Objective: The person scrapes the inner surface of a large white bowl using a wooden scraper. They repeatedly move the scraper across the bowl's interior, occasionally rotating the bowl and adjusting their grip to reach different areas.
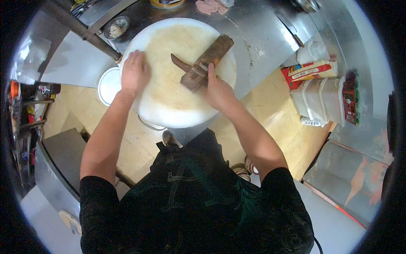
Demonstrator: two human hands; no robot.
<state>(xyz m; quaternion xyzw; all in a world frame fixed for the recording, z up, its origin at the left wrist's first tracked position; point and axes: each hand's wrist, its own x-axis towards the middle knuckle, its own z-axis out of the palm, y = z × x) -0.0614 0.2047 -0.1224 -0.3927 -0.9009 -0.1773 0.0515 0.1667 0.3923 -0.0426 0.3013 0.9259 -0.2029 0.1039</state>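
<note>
A thick round white cutting board (171,95) with a yellowed, worn face lies before me. On its right part a dark wooden hand plane (211,55) sits at a slant, one curved cross handle pointing to the upper left. My right hand (220,90) grips the plane's near end, the index finger stretched along its body; part of the plane is hidden under the hand. Flat on the left edge of the board rests my left hand (134,73), palm down, holding nothing.
Past the board, a metal counter (257,41) carries a pink cloth (211,6), a bowl with pale food (117,28) and a cleaver (288,28) at right. A white round lid (109,86) is beside the board. Plastic bins (320,98) stand at right.
</note>
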